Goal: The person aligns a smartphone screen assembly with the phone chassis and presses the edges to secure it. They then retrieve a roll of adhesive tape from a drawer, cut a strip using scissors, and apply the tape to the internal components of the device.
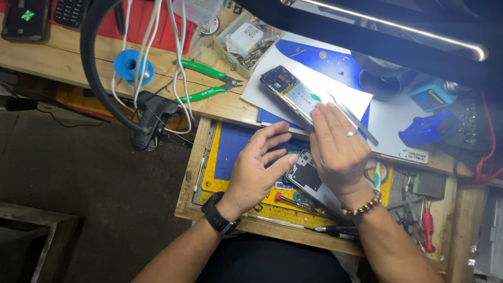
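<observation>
An opened phone [291, 94] with its silver battery showing lies tilted on a white sheet [335, 89]. My right hand [338, 149] rests flat on the phone's near end, fingers together, a ring on one finger and a bead bracelet at the wrist. Thin metal tweezers [352, 115] run along its fingers; whether the hand grips them I cannot tell. My left hand [257, 167] is open with spread fingers, hovering next to a detached phone back cover [306, 175] on the blue and yellow mat [225, 157]. It wears a black watch.
Green-handled cutters [207, 81] and a blue solder spool [131, 65] lie at the back left beside a black hose and white cables. A parts box [246, 39] stands behind the phone. Screwdrivers [427, 228] and a blue tool [429, 128] sit to the right.
</observation>
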